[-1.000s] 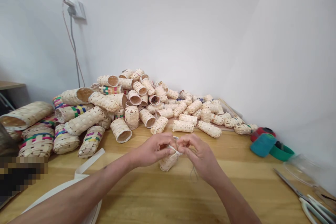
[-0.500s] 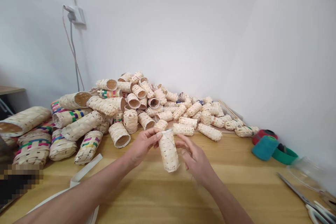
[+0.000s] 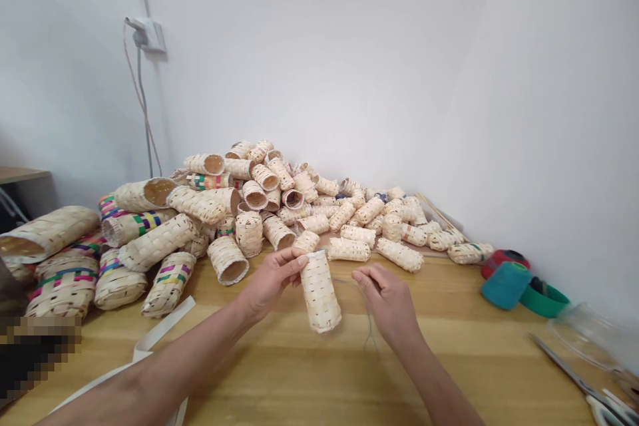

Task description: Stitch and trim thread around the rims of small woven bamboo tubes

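Observation:
My left hand (image 3: 279,279) grips a small woven bamboo basket (image 3: 321,296) at its upper rim, thumb on the near side. The basket is a pale, narrow cylinder tilted slightly, its rim up and its bottom end toward me. To its right, apart from it, my right hand (image 3: 387,299) is closed in a pinch. A thin greenish thread (image 3: 369,329) hangs from those fingers, and a fine line runs from them toward the basket. Whether a needle is in the pinch cannot be made out.
A large heap of woven baskets (image 3: 249,229) lies along the wall, some with coloured bands. A white strip (image 3: 164,326) lies at left. On the right are a teal thread spool (image 3: 506,285), a green ring-shaped roll (image 3: 546,305), a clear plastic container (image 3: 582,336) and scissors (image 3: 564,363).
My right hand has drawn away from the basket to the right and closed into a pinch, with thread now visible below it. My left hand still holds the basket.

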{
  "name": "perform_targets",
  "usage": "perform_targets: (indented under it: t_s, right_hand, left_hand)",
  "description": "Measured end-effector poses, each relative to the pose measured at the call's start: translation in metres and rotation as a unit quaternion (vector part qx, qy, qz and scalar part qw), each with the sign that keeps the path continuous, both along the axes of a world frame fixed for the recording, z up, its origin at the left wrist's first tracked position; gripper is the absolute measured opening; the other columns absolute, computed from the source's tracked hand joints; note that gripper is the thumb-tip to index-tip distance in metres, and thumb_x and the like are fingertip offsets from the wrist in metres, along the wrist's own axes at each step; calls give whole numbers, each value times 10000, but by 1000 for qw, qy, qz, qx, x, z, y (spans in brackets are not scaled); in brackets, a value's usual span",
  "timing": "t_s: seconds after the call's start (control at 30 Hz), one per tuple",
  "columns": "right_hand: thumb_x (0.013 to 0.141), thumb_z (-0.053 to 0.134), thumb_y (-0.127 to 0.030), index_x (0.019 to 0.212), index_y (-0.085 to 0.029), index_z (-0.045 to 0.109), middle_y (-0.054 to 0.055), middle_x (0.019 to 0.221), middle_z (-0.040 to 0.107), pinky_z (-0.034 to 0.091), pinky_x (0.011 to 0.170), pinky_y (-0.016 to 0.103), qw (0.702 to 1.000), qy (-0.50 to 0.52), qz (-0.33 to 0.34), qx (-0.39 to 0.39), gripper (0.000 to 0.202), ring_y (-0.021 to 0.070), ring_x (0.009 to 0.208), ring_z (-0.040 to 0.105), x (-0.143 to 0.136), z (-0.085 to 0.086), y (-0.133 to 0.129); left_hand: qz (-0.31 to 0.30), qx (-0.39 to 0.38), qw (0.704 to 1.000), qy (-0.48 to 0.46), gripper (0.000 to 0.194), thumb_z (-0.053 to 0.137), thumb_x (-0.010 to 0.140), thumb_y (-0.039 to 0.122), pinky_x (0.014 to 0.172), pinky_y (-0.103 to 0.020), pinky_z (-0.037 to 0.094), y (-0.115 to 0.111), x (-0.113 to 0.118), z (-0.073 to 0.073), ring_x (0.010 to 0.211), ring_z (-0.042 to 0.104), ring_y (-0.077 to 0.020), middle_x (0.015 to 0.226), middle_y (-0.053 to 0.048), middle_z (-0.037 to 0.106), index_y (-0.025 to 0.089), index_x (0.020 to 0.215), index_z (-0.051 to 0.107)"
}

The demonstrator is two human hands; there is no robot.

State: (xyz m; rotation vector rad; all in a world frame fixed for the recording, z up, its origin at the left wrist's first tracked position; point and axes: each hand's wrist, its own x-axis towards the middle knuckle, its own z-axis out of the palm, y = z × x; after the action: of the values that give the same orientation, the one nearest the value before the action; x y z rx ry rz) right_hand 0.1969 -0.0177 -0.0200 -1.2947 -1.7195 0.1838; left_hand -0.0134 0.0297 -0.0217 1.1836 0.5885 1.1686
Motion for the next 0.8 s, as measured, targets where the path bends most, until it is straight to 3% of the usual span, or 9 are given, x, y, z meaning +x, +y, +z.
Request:
perform_targets:
  t_s: [0.1, 0.17, 0.23, 0.33, 0.6, 0.73, 0.8]
  right_hand:
    - [867, 426, -256, 889, -188, 657, 55, 852, 666, 471, 718, 329, 999, -18, -42, 26, 242, 212, 804, 602, 4, -5, 4]
    - [828, 386, -159, 1101, -185, 612, 81, 1076, 637, 444, 867, 405, 994, -46, -75, 71, 355, 240, 1008, 561, 6, -7, 6]
    - [817, 366, -118, 1194, -179, 555, 91, 1174, 593, 403, 934, 449, 984, -72, -105, 122, 425, 247, 1106, 509, 7, -7, 6]
    - [890, 401, -166, 1145, -182, 570, 87, 1098, 625, 411, 910, 433, 973, -101, -95, 185, 306, 238, 1049, 540, 2, -2, 1]
    - [918, 492, -179, 1012, -189, 614, 53, 864, 660, 419, 801, 359, 944, -193, 60, 262, 154, 188, 804, 570, -15, 11, -17]
    - [914, 496, -199, 844, -184, 641, 52, 762, 628, 413, 715, 331, 942, -206, 48, 259, 162, 178, 741, 541, -20, 17, -20]
    - [915, 483, -199, 799, -194, 645, 48, 747, 623, 424, 757, 351, 944, -196, 49, 261, 200, 179, 749, 543, -27, 20, -25]
  left_hand:
    - [-7, 10, 1000, 14, 228, 720, 718, 328, 503, -184, 338, -2, 1, -1, 518, 404, -58, 598, 19, 527, 111, 738, 653]
    - [-5, 15, 1000, 27, 241, 715, 718, 342, 517, -195, 363, -3, 2, -1, 512, 425, -67, 572, 20, 531, 111, 767, 666]
    - [2, 17, 999, 43, 260, 714, 714, 355, 528, -206, 384, -3, 4, -1, 511, 447, -76, 557, 20, 539, 110, 794, 675]
    - [4, 24, 997, 68, 271, 705, 719, 370, 536, -213, 399, -6, 6, -1, 511, 471, -83, 563, 14, 564, 111, 792, 676]
    - [-24, 46, 991, 124, 294, 712, 692, 396, 505, -202, 380, -25, 19, 9, 491, 486, -79, 580, 4, 586, 109, 742, 671]
    - [-47, 58, 989, 126, 321, 722, 656, 431, 459, -202, 365, -32, 25, 10, 456, 440, -75, 547, 22, 538, 122, 710, 656]
    - [-30, 71, 988, 134, 314, 722, 647, 426, 447, -202, 351, -32, 27, 9, 456, 419, -76, 540, 26, 520, 126, 683, 639]
